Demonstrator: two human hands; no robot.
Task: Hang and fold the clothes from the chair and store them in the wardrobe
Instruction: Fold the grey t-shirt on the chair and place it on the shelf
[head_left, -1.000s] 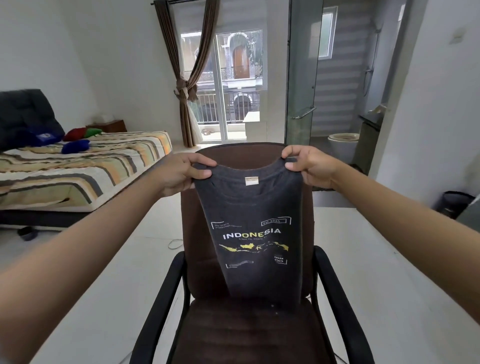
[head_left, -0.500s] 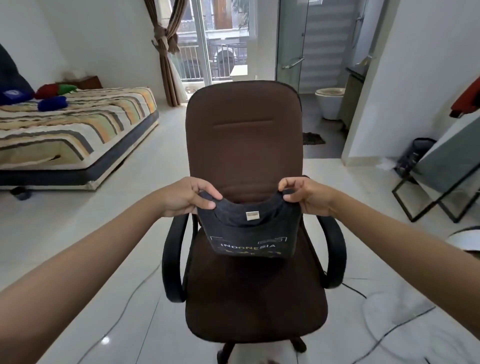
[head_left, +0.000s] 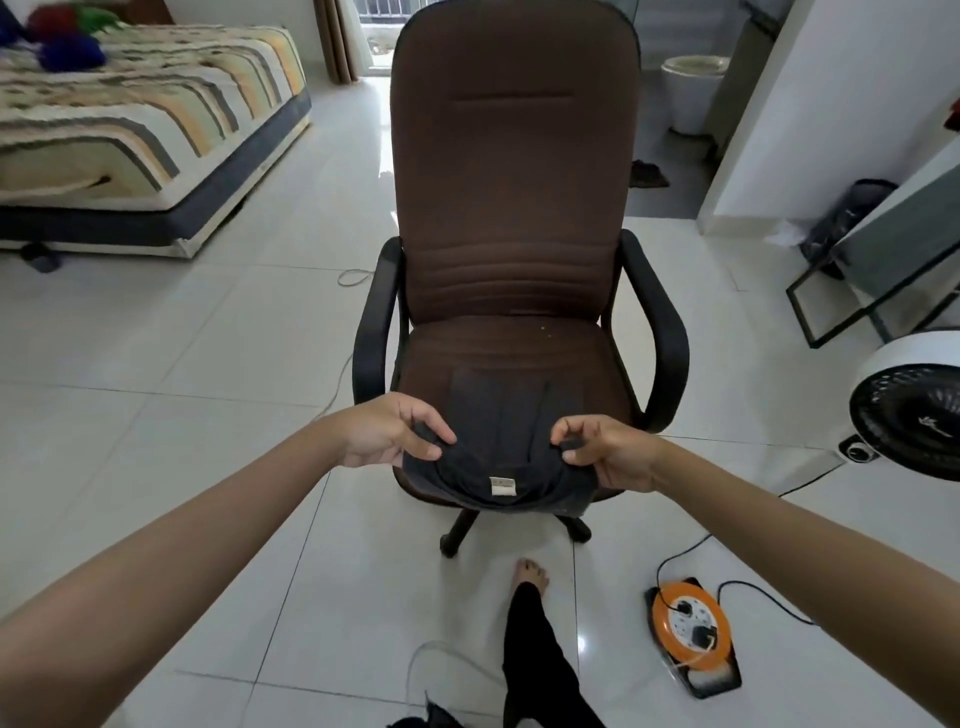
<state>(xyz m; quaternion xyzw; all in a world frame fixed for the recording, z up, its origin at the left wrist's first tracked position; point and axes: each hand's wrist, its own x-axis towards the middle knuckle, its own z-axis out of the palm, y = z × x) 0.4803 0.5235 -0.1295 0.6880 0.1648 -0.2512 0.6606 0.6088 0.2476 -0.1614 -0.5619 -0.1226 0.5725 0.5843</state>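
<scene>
Head view: a dark T-shirt (head_left: 498, 447) is pinched at the collar by both hands, the left hand (head_left: 387, 434) at one shoulder and the right hand (head_left: 605, 452) at the other, fingers curled round the cloth. A second ago the shirt was held up at chair-back height, its printed front hanging free; now it is laid on the seat of the brown office chair (head_left: 511, 208), print out of sight, neck label up and nearest the person. From this it is judged that the seat is being used as a folding surface and that folding is only begun; the wardrobe is not seen. Beyond the chair, a striped bed (head_left: 140, 119) is seen at the left, a white fan (head_left: 909, 405) and an orange cable reel (head_left: 691, 631) at the right on the tiled floor.
</scene>
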